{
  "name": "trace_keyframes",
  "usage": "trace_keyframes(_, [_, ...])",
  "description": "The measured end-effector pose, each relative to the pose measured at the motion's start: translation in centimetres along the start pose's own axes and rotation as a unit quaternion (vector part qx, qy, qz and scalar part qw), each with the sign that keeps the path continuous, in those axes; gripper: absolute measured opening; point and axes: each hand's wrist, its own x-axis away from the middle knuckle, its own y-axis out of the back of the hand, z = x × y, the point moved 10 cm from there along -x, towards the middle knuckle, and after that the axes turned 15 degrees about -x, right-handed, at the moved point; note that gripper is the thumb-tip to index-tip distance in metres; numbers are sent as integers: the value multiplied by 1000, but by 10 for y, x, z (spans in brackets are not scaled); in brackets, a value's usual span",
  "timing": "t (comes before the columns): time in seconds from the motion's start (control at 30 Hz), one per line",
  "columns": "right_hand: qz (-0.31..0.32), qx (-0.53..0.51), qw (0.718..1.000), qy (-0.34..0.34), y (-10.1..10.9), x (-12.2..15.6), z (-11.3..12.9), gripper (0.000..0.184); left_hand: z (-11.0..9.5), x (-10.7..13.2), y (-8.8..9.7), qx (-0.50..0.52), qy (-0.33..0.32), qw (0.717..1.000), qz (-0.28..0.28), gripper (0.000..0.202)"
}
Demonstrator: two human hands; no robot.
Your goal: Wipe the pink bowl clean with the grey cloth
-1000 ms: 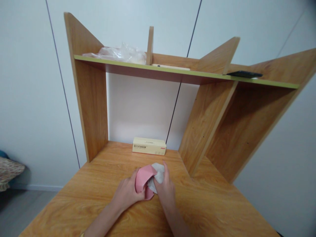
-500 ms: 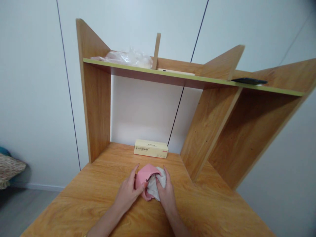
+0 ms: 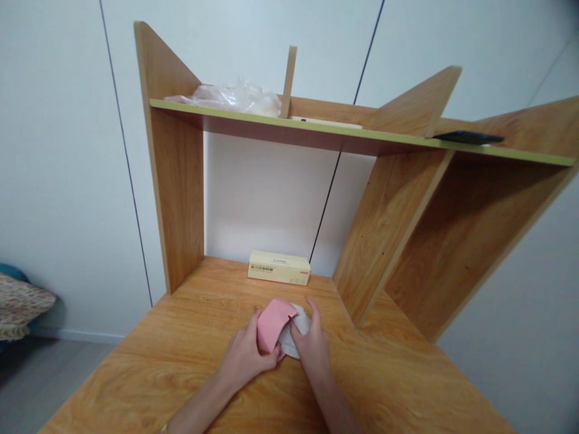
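Note:
My left hand [image 3: 246,361] grips a small pink bowl-like object [image 3: 272,322] tipped on its side on the wooden desk [image 3: 181,355]. My right hand [image 3: 314,349] presses a crumpled grey-white cloth [image 3: 294,334] into or against the pink object, fingers closed round the cloth. Both hands meet at the middle of the desk, a little in front of a long beige box [image 3: 279,267].
A wooden shelf unit [image 3: 176,181] stands on the desk's back, with upright panels left and right. On its top shelf lie a clear plastic bag [image 3: 233,96] and a dark flat device [image 3: 468,137]. A patterned cushion [image 3: 20,301] sits at far left.
The pink object has turned in my left hand, and the cloth has shifted against it under my right hand. The view has drifted slightly.

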Motion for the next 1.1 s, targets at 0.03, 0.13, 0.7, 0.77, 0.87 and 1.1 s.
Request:
trace_keyframes(0.03, [-2,25,1000,11,3,0,3,55,-1,0,0,-14,1,1000,6,68])
trace_keyframes(0.13, [-4,45,998,48,8,0,11,57,-6,1,1,-30,-7,1000,4,67])
trace_keyframes(0.7, [18,91,994,62,2,4,18,60,-9,-3,10,-104,-30,994,26,59])
trace_keyframes(0.77, [19,85,992,87,2,6,25,61,-10,-2,12,-113,-38,992,26,57])
trace_keyframes(0.87, [40,76,992,94,-2,6,24,62,-10,-1,12,-122,-41,991,30,60])
trace_keyframes(1.1, [37,-31,998,33,-9,7,3,58,1,-6,19,-35,-29,999,-2,64])
